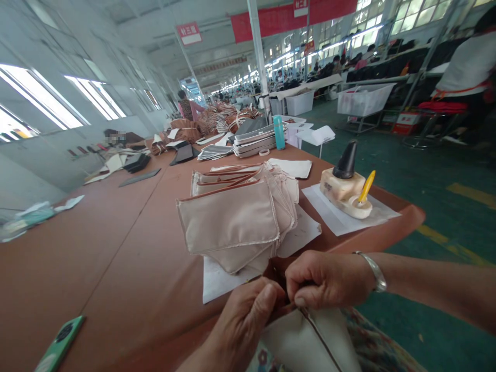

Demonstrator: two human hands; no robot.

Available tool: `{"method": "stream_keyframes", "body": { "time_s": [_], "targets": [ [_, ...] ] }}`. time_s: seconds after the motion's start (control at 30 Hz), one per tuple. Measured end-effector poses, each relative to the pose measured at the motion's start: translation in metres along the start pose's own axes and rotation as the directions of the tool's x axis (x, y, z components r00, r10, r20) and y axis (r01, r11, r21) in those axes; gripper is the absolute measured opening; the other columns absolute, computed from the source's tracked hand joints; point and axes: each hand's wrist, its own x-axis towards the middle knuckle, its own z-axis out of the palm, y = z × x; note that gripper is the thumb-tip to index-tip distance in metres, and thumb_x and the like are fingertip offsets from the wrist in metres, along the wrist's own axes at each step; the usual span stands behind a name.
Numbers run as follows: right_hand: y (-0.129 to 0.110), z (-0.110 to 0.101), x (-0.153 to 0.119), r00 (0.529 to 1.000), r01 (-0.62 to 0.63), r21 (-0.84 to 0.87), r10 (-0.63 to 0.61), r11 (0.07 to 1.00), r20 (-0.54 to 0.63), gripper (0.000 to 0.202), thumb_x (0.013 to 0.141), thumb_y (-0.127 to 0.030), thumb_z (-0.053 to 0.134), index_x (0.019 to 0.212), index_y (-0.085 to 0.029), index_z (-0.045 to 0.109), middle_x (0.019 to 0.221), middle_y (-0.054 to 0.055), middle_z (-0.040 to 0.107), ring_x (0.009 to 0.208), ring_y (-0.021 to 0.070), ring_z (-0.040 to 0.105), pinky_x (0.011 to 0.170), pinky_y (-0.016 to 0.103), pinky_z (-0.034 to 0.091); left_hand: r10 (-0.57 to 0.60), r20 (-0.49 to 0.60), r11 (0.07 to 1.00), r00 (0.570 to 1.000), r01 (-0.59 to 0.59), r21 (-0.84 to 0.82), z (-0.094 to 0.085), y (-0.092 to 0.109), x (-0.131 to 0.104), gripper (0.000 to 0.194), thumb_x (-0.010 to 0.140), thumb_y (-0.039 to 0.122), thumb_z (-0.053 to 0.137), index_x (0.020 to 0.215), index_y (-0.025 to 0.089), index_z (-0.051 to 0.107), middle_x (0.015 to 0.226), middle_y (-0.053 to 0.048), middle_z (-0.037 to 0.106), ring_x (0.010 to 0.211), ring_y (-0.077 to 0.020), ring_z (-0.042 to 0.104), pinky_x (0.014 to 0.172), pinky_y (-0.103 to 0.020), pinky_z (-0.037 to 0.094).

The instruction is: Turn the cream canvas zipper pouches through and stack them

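Lower centre: L hand (pixel 251 310) & R hand (pixel 329 279), both curled, pinching brown edge of cream fabric pouch w/ dark zip (pixel 310 341). Best keep edge taut btwn grips, fingertips close, zip flat.

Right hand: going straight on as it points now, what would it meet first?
Beyond the brown material it pinches, the right hand would probably meet the left hand first; depth is unclear in this view.

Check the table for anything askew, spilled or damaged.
The beige pouches sit askew, fanned unevenly over white paper, with ragged-looking edges on the right. I see no spill or clear damage.
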Motion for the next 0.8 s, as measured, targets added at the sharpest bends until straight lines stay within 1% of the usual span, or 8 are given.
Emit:
{"method": "stream_keyframes", "body": {
  "time_s": [0.13,0.23,0.37,0.47,0.53,0.63,0.73,0.8],
  "targets": [
    [-0.001,0.000,-0.003,0.999,0.051,-0.066,-0.051,0.997,-0.006,0.017,0.085,-0.023,0.056,0.090,-0.011,0.067,0.079,0.003,0.062,0.071,0.0112,0.054,0.066,0.021,0.043,-0.142,0.122,0.981,0.982,0.156,-0.115,0.006,0.001,0.003,0.044,0.092,0.054,0.050,0.070,0.016,0.047,0.066,0.003,0.032,0.061,-0.0100,0.026,0.052,-0.024,0.022],
    [0.003,0.002,-0.003,0.996,0.083,-0.059,-0.084,0.995,-0.011,0.022,0.088,-0.029,0.056,0.088,-0.010,0.066,0.079,0.003,0.062,0.070,0.0111,0.052,0.064,0.021,0.041,-0.160,0.075,0.986,0.984,0.164,-0.042,0.013,0.001,0.004,0.033,0.090,0.043,0.053,0.072,0.016,0.050,0.065,0.003,0.036,0.060,-0.0100,0.029,0.050,-0.024,0.023],
    [0.014,0.003,-0.004,0.999,0.027,0.186,-0.032,0.982,0.020,0.037,0.088,-0.043,0.059,0.086,-0.007,0.066,0.075,0.003,0.060,0.067,0.0101,0.051,0.062,0.020,0.041,-0.022,-0.115,0.990,0.993,0.038,0.136,0.022,-0.004,0.005,0.018,0.081,0.025,0.055,0.066,0.016,0.053,0.063,0.001,0.047,0.059,-0.0103,0.038,0.052,-0.022,0.030],
    [0.016,-0.002,-0.006,0.996,-0.067,0.405,0.038,0.912,0.078,0.047,0.090,-0.052,0.055,0.093,-0.006,0.065,0.076,0.003,0.057,0.068,0.0097,0.050,0.066,0.021,0.042,0.054,-0.141,0.989,0.988,-0.034,0.143,0.025,-0.010,0.005,0.016,0.078,0.021,0.055,0.063,0.016,0.053,0.059,0.002,0.046,0.055,-0.0093,0.039,0.051,-0.021,0.030],
    [0.015,-0.007,-0.008,0.993,-0.105,0.436,0.071,0.894,0.094,0.053,0.093,-0.057,0.048,0.098,-0.007,0.065,0.076,0.001,0.054,0.068,0.0091,0.047,0.065,0.021,0.040,0.083,-0.134,0.988,0.988,-0.064,0.142,0.025,-0.010,0.004,0.016,0.078,0.020,0.054,0.063,0.016,0.053,0.059,0.002,0.047,0.054,-0.0089,0.039,0.050,-0.021,0.030],
    [0.012,-0.013,-0.008,0.988,-0.125,0.293,0.092,0.948,0.122,0.051,0.091,-0.057,0.052,0.092,-0.008,0.065,0.073,0.000,0.050,0.066,0.0082,0.043,0.060,0.019,0.036,0.128,-0.143,0.982,0.981,-0.105,0.159,0.020,-0.006,0.002,0.019,0.082,0.022,0.055,0.064,0.015,0.054,0.061,0.002,0.048,0.056,-0.0090,0.039,0.053,-0.021,0.030],
    [0.011,-0.011,-0.008,0.992,-0.056,0.160,0.036,0.986,0.122,0.046,0.088,-0.053,0.059,0.084,-0.008,0.063,0.070,-0.002,0.049,0.063,0.0071,0.041,0.055,0.017,0.033,0.091,-0.032,0.994,0.995,-0.089,0.064,0.009,-0.005,0.000,0.026,0.088,0.036,0.057,0.073,0.015,0.057,0.065,0.002,0.046,0.059,-0.0100,0.037,0.054,-0.022,0.028],
    [0.011,-0.010,-0.011,0.999,-0.009,0.162,0.002,0.987,0.046,0.046,0.089,-0.053,0.058,0.081,-0.008,0.061,0.067,-0.003,0.047,0.061,0.0061,0.039,0.052,0.016,0.030,-0.003,0.184,0.999,0.983,0.013,-0.053,-0.002,-0.012,-0.003,0.039,0.085,0.053,0.060,0.077,0.015,0.059,0.067,0.001,0.045,0.061,-0.0112,0.037,0.053,-0.022,0.028]
  ]
}}
